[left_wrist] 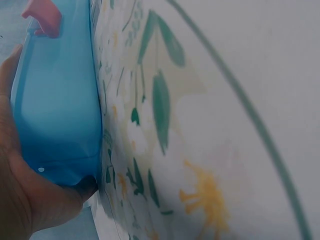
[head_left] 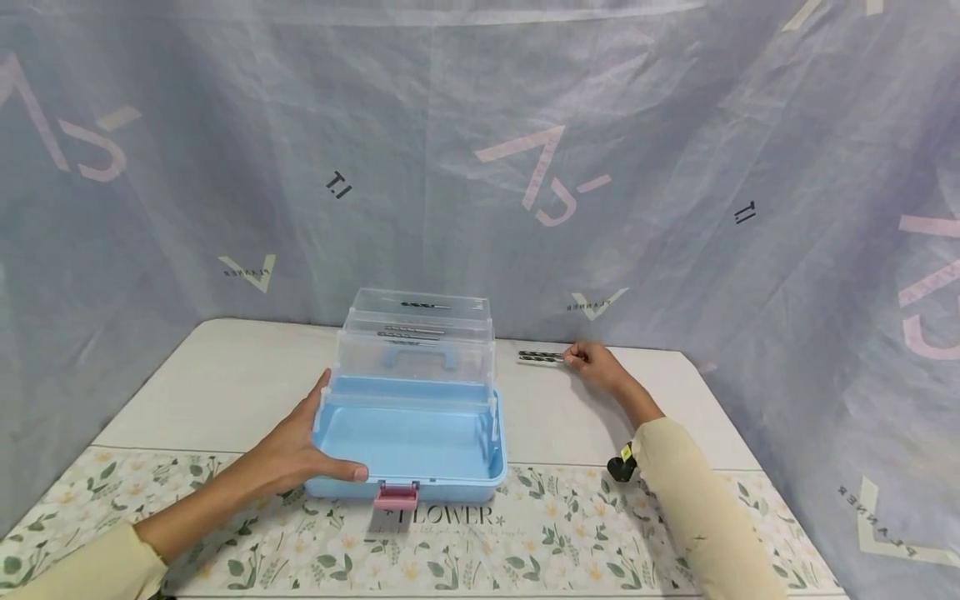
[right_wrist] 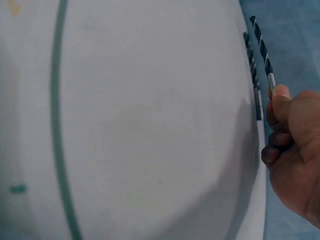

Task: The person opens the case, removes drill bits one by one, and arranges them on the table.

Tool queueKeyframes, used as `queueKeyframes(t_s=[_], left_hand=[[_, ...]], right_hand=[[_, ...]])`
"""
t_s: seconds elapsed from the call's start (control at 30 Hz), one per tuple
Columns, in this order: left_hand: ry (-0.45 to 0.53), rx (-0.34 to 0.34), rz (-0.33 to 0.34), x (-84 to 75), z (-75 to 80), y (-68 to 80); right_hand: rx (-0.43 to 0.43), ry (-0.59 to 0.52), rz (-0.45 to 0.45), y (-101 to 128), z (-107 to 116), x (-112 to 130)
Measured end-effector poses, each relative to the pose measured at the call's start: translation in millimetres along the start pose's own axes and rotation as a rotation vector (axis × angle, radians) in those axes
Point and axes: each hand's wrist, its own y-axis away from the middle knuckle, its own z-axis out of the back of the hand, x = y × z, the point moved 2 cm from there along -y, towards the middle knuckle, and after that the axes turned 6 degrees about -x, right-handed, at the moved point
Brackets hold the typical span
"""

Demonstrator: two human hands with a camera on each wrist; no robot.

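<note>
While my left hand (head_left: 300, 454) grips the open light-blue plastic toolbox (head_left: 411, 437) at its corner, my right hand (head_left: 596, 365) pinches a dark twisted drill bit (right_wrist: 262, 51). Bare white tabletop (head_left: 240, 375) lies wide around both.

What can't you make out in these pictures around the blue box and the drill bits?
- Head view: how many drill bits lie by the right hand; too small.
- Head view: contents of the clear trays; small, glare-blurred.
- Left wrist view: the blue box interior; only its outer wall shows, left hand partly cut off.
- Right wrist view: the lower bit's shank; table edge hides it.
</note>
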Motion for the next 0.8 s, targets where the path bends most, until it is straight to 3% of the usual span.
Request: queueKeyframes(t_s=[0.8], left_hand=[[-0.027,-0.013,-0.019,0.6,0.8,-0.4]], right_hand=[[-0.009,0.037,-0.037,-3.9,-9.8,-9.1]])
